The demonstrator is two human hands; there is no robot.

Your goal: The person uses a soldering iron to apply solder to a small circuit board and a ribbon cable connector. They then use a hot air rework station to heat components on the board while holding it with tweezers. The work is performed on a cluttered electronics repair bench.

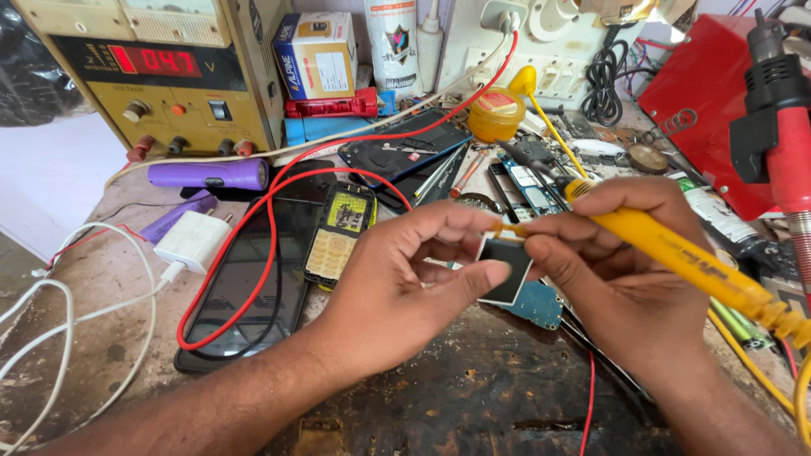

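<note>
Yellow soldering iron [676, 257] gripped by right hand [621, 262]; left hand [405, 283] fingers pinch what seems a small display [505, 268].

Small display module [505, 268]: dark rectangular screen, pale frame, held tilted between thumb and fingers above the worktop's front-centre. Lower edge sits over a blue circuit board [537, 304] lying flat on the worktop just behind it; can't tell if the two are joined.

Yellow soldering iron [676, 253]: long yellow handle, runs diagonally from lower right up to the left, tip end at the module's top edge; tip itself hidden behind fingers. Yellow cord leaves the handle's rear toward the worktop's right edge.
</note>
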